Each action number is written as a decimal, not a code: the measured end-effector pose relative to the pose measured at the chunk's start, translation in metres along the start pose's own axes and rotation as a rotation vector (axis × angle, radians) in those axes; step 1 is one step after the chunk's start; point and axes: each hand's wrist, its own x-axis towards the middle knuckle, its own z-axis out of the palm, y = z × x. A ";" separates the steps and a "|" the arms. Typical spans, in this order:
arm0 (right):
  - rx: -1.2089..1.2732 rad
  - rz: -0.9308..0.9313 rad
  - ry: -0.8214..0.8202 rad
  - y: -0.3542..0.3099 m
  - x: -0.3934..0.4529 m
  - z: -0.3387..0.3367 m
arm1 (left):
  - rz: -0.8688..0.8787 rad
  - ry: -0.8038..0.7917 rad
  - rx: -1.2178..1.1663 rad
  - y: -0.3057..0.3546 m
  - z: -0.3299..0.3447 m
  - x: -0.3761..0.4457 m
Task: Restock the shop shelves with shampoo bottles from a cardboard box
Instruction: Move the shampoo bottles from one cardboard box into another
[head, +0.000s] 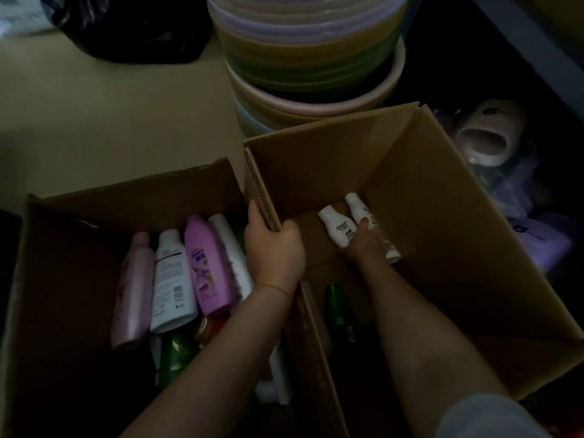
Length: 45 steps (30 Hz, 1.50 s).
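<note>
Two open cardboard boxes stand side by side on the floor. The left box [76, 216] holds several bottles lying flat: a pink one [131, 295], a white one [172, 279], a purple one [207, 263] and green ones lower down. My left hand [273, 251] grips the left wall of the right box [442, 232]. Deep inside that box, my right hand [366, 241] holds two small white shampoo bottles [338, 227]. A dark green bottle [339, 311] lies nearer me in the same box.
A stack of plastic basins [309, 58] rises behind the boxes. A black bag [132, 30] lies at the back left on the beige floor. Pale purple bottles and a pink container [489, 137] sit on a low dark shelf to the right.
</note>
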 end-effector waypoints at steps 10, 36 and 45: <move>-0.375 -0.061 0.079 0.008 0.030 0.038 | 0.017 -0.013 -0.021 -0.006 0.001 0.005; 0.887 -0.017 -0.193 0.014 -0.004 0.010 | 0.014 0.001 -0.005 -0.004 0.004 0.004; 1.134 0.051 -0.582 -0.006 -0.063 -0.033 | -0.004 -0.036 0.007 0.003 0.001 0.001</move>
